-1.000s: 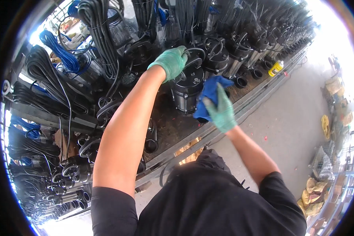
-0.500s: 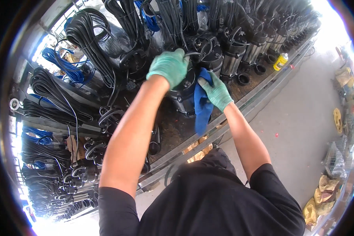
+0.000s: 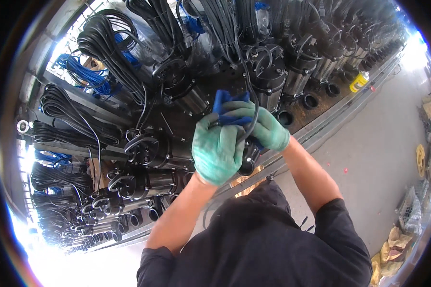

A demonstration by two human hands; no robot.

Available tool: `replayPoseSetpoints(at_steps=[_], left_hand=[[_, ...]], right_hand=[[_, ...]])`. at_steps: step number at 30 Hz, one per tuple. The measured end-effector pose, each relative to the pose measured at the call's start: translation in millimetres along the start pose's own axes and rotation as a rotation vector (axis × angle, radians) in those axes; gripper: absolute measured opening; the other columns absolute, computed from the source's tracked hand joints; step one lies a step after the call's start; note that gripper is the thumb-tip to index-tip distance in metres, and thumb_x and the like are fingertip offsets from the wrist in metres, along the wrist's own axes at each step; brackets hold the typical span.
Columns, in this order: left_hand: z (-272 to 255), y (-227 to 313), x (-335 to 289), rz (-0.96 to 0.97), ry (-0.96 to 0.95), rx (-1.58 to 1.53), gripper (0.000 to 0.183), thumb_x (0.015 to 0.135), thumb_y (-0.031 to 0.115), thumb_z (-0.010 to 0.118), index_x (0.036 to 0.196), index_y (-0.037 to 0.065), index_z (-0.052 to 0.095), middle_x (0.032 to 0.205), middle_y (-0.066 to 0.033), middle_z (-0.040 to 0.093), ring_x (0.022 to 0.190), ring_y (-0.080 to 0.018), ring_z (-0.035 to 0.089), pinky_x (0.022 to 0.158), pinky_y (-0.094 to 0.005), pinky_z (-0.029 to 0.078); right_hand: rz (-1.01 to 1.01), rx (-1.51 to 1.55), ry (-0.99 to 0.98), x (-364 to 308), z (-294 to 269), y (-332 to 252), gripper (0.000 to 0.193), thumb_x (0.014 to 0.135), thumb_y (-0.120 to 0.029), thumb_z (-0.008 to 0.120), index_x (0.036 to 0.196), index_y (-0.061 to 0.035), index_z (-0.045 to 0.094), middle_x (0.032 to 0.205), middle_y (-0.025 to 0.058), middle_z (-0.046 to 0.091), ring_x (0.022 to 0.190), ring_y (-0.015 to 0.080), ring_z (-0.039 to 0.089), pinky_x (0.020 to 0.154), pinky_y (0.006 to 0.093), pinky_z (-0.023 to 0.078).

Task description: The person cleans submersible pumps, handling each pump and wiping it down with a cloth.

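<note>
The left hand (image 3: pixel 218 155), in a green glove, sits at the middle of the head view with its fingers bent up against a blue cloth (image 3: pixel 221 101); whether it is clamped on the cloth or on something under it cannot be told. The right hand (image 3: pixel 270 131), gloved alike, comes in from the right, its fingers folded over the cloth and gripping it. The two hands are nearly together, with the cloth bunched between and just beyond their fingers.

The cloth lies directly at the fingertips of both, so neither hand is clearly nearer. It is crumpled, and no long axis can be read from it. A black cable (image 3: pixel 256 106) runs down from above, crosses in front of the right fingers and bends toward the left hand. Below, between the wrists, part of a black pump (image 3: pixel 250 157) shows; most of it is hidden, so its tilt cannot be told.

Just beyond the right hand stands a pump with a steel body (image 3: pixel 269 71). Others stand in a row along the surface (image 3: pixel 299 119) to the right, near a yellow bottle (image 3: pixel 359 81). To the left, well apart from the hands, hang a black coil (image 3: pixel 112 48) and a blue coil (image 3: pixel 84 71).
</note>
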State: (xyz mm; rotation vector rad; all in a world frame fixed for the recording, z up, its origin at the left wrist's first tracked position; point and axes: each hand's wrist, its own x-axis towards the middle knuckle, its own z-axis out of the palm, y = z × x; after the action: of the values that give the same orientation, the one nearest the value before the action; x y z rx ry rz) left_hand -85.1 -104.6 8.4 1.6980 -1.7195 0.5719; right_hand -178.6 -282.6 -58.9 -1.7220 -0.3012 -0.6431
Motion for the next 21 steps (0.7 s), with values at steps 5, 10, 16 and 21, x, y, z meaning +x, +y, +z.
replayPoseSetpoints(at_steps=[5,10,16,21], left_hand=[[-7,-3,-23,0.059,0.104,0.008,0.015,0.095,0.014,0.069,0.103,0.003,0.064,0.074,-0.0048,0.068,0.065,-0.0267,0.065,0.096,-0.0512,0.052],[-13,-1,-33,0.120,0.071,0.030,0.022,0.081,0.007,0.077,0.102,0.004,0.070,0.076,-0.0017,0.069,0.064,-0.0237,0.065,0.092,-0.0415,0.052],[-12,8,-31,0.054,0.041,0.059,0.014,0.088,0.011,0.072,0.099,0.003,0.068,0.081,-0.0070,0.070,0.077,-0.0313,0.064,0.090,-0.0462,0.051],[-18,-2,-37,-0.063,0.093,0.150,0.014,0.099,0.015,0.066,0.097,0.001,0.064,0.089,-0.0110,0.072,0.092,-0.0371,0.062,0.089,-0.0489,0.051]], right_hand=[[0.408,0.282,-0.312,46,0,-10,0.045,0.102,-0.032,0.059,0.131,0.0016,0.071,0.133,0.0184,0.070,0.124,0.0283,0.065,0.112,0.0412,0.047],[0.436,-0.166,-0.824,121,22,1,0.044,0.103,-0.040,0.056,0.120,-0.0050,0.076,0.112,0.0107,0.075,0.100,0.0219,0.069,0.095,0.0362,0.052],[0.678,0.097,-0.759,119,45,9,0.048,0.106,-0.049,0.050,0.104,-0.0081,0.076,0.096,0.0044,0.071,0.089,0.0177,0.062,0.088,0.0363,0.050],[0.359,0.254,-0.079,20,19,-16,0.034,0.101,-0.020,0.068,0.129,-0.0016,0.066,0.121,0.0164,0.071,0.116,0.0259,0.068,0.100,0.0387,0.053]])
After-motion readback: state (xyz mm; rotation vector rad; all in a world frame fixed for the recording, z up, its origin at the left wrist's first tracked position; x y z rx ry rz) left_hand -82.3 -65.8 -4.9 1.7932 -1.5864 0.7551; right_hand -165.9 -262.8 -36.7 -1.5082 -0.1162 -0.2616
